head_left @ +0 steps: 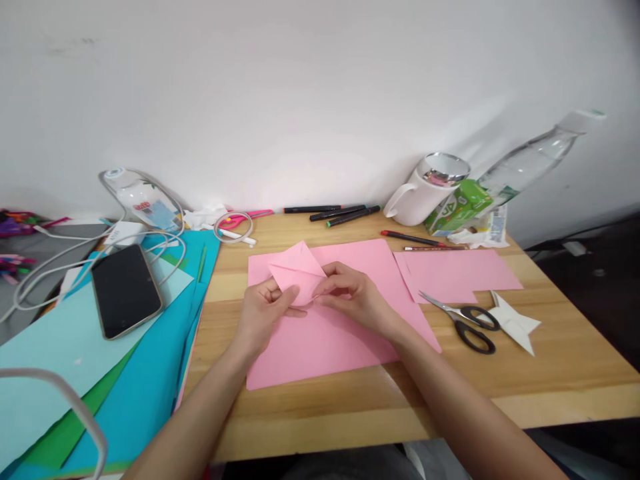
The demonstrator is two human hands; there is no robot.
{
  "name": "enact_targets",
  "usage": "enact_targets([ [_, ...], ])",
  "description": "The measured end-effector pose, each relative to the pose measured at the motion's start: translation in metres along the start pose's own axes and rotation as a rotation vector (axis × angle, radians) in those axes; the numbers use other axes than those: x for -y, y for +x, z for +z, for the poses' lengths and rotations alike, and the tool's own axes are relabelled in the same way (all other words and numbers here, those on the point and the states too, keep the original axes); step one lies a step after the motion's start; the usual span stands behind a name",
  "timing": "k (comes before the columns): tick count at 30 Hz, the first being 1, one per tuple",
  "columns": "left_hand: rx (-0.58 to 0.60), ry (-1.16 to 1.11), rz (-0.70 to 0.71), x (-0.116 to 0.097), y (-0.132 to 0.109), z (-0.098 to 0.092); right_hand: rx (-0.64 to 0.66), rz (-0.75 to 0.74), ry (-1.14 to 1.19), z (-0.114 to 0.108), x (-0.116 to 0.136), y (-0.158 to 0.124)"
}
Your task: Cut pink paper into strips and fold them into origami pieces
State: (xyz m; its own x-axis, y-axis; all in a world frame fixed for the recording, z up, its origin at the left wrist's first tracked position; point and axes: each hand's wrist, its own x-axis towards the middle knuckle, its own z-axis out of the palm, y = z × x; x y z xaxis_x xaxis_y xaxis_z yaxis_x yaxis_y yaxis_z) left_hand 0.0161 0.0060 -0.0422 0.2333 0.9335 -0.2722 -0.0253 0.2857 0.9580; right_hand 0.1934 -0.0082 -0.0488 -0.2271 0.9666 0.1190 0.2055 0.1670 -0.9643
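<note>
A small folded piece of pink paper [299, 265] is held between my two hands, above a larger pink sheet [320, 353] on the wooden table. My left hand [267, 308] grips its lower left side, thumb on top and fingers underneath. On the right, my right hand [353, 293] pinches its lower right edge between thumb and fingers. A crease or folded edge runs across the paper's upper part. My fingers hide its lower corners.
Scissors [463, 320], a white folded paper star [515, 321] and cut pink paper [460, 272] lie to the right. Behind are markers [353, 215], a white mug [420, 193], a green carton [460, 207] and a bottle [535, 160]. Coloured sheets [145, 393], a phone [127, 290] and cables occupy the left.
</note>
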Motion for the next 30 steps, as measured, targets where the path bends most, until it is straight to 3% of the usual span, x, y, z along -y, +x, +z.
enact_targets([
  [8,0.187,-0.009,-0.04,0.003,-0.002,0.001,-0.176,0.091,0.153,0.01,-0.001,0.001],
  [19,0.237,-0.022,-0.064,0.001,-0.004,0.006,-0.264,0.177,0.193,0.013,-0.005,0.0],
  [30,0.24,-0.02,-0.073,0.006,-0.003,0.003,-0.228,0.104,0.197,0.011,-0.008,0.0],
])
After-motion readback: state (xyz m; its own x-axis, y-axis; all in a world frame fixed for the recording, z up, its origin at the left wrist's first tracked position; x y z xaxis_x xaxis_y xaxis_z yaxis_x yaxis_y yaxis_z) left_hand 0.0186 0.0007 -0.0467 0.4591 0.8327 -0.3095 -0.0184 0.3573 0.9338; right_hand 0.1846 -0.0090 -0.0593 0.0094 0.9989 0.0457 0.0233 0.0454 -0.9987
